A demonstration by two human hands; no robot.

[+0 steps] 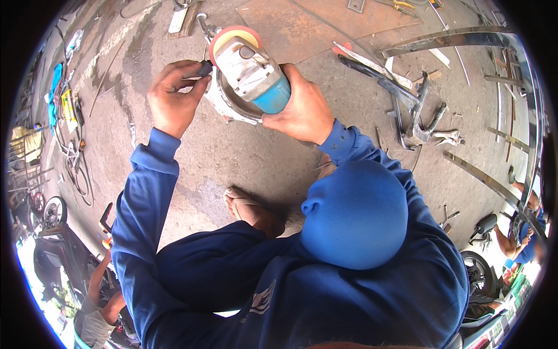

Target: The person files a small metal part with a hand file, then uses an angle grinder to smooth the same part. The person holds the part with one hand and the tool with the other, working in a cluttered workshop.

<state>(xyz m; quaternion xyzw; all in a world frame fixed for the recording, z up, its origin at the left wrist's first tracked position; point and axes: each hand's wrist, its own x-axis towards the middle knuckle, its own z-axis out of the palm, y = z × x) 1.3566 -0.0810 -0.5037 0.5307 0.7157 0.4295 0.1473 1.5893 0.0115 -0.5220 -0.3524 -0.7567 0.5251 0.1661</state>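
My right hand [305,107] is wrapped round the blue rear end of an angle grinder [273,93]. The grinder's silver head carries a red-and-yellow disc [235,32] at its far end. To the left, my left hand [174,96] pinches a small black piece [205,68] between thumb and fingers, close beside the disc's edge. Whether the piece touches the disc, I cannot tell. Beneath the grinder is a curved silvery metal part [220,103], partly hidden by it.
A dark metal frame part [415,104] lies on the concrete to the right, below long curved metal strips [447,39]. Cables [78,168] and a blue cloth [56,87] are at left. A motorcycle [55,256] and another person [96,317] are lower left; another person [532,238] is at far right.
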